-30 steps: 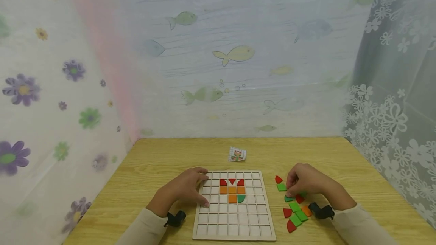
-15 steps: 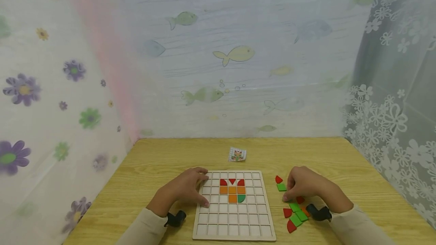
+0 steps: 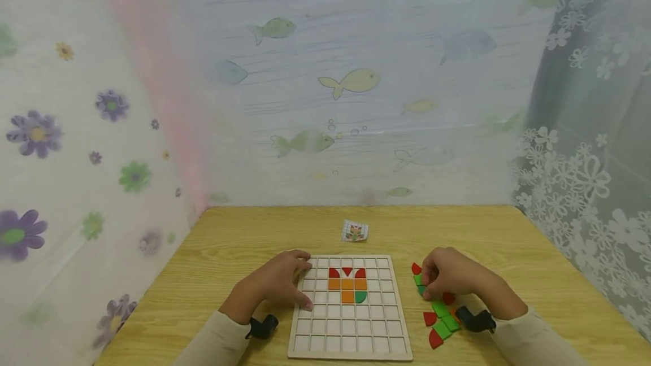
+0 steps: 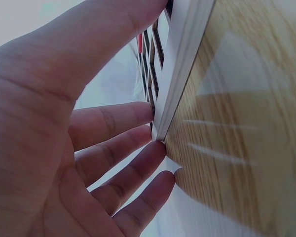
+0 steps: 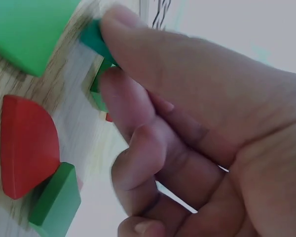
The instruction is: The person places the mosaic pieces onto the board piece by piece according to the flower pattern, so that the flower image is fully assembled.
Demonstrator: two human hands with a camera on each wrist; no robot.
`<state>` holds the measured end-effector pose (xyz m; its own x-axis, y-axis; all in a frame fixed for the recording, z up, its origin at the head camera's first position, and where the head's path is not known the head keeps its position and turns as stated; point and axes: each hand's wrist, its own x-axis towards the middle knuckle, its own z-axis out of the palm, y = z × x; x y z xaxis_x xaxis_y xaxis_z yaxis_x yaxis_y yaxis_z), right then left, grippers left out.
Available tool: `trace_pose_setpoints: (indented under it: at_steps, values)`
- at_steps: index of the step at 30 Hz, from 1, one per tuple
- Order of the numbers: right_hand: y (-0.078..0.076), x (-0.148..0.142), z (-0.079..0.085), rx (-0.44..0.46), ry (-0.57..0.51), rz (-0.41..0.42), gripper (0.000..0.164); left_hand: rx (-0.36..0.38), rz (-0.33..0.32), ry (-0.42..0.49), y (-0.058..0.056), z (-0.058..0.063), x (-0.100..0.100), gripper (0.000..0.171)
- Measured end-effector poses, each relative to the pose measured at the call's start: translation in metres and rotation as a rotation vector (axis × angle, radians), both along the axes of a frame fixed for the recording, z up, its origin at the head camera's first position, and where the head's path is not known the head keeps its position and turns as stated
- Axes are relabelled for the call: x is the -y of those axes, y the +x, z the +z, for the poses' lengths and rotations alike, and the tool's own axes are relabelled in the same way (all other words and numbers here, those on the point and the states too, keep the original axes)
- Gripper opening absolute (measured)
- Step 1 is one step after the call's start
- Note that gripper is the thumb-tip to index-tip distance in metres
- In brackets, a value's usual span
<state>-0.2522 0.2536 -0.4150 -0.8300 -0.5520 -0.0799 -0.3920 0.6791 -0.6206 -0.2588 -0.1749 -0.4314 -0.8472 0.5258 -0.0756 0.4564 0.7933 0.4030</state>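
Note:
In the head view, my right hand (image 3: 451, 273) pinches a dark green piece (image 5: 92, 37) between thumb and index finger, close over the loose tiles. My left hand (image 3: 277, 280) rests at the left edge of a wooden grid board (image 3: 333, 344), thumb on its face and the other fingers stretched along its far left corner. Set in the grid are red pieces along the top, including a red triangle (image 3: 347, 271), then orange squares (image 3: 347, 284) and a dark green quarter-circle (image 3: 360, 297). The left wrist view shows the fingertips right at the board's edge.
Loose tiles lie right of the board: several light green squares (image 3: 441, 330), red quarter-circles (image 3: 435, 338) and an orange tile partly hidden by the right wrist camera (image 3: 475, 319). A small pattern card (image 3: 355, 231) lies behind the board. A printed curtain (image 3: 356, 129) borders the table's back.
My right hand has shifted a little left, carrying the dark green piece from its place among the loose tiles toward the board. The left hand and board have stayed put.

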Motion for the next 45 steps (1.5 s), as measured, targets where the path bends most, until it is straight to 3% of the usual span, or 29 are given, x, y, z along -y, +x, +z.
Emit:
trace_pose_setpoints:
  at_steps: [11, 30, 45]
  values:
    - [-0.003, 0.007, 0.006, -0.056, -0.056, -0.009, 0.009, 0.009, 0.006, -0.007, -0.001, -0.001, -0.001, 0.096]
    - [-0.015, 0.062, 0.024, -0.133, -0.026, 0.093, 0.011, 0.01, 0.016, 0.002, 0.0, -0.001, 0.001, 0.096]
    - [-0.017, 0.094, 0.017, -0.115, -0.044, 0.08, 0.011, 0.011, 0.013, 0.019, -0.001, -0.003, 0.001, 0.094]
